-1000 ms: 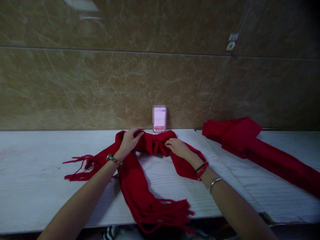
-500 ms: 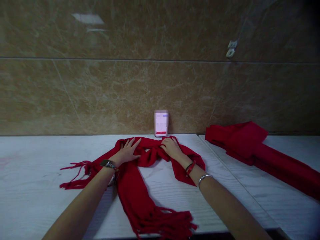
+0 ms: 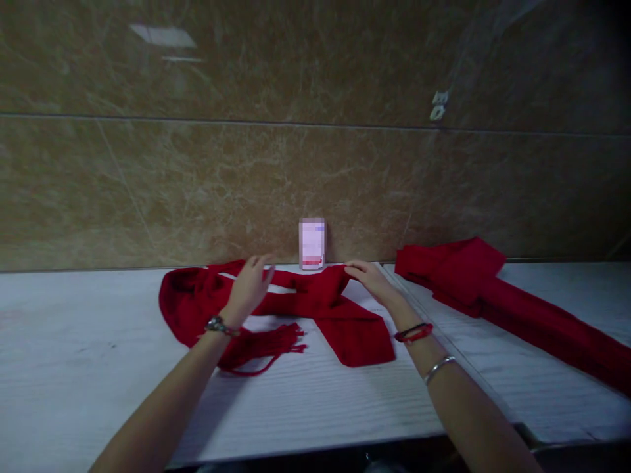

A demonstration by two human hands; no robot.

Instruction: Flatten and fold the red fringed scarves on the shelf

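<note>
Left of the left hand (image 3: 248,290): the red scarf (image 3: 352,328) now lies in a bunched loop, where half a second ago a flatter arm of it ran out to a fringe. The other fringe has come up from the near edge of the table (image 3: 296,407) and lies on the near side of the left fingers, a little to their right. Left fingers, spread flat on the cloth before, are now bent and parted, thumb apart; contact with the cloth unclear. Phone (image 3: 312,244) upright against the wall (image 3: 221,190), between the two sets of fingers, beyond the scarf. Right hand (image 3: 372,282) has shifted right; its fingers reach left, tips at the far edge of the scarf's knotted-looking part. Whether they pinch it, cannot tell. A flat tail of scarf angles out on their near side. Folded red cloth (image 3: 468,276) well right of the right fingers, much as before.

Hard to make out: phone screen, pixelated; scarf partly behind left hand and wrist; folded cloth cut off at right; dark shapes below the table edge.
</note>
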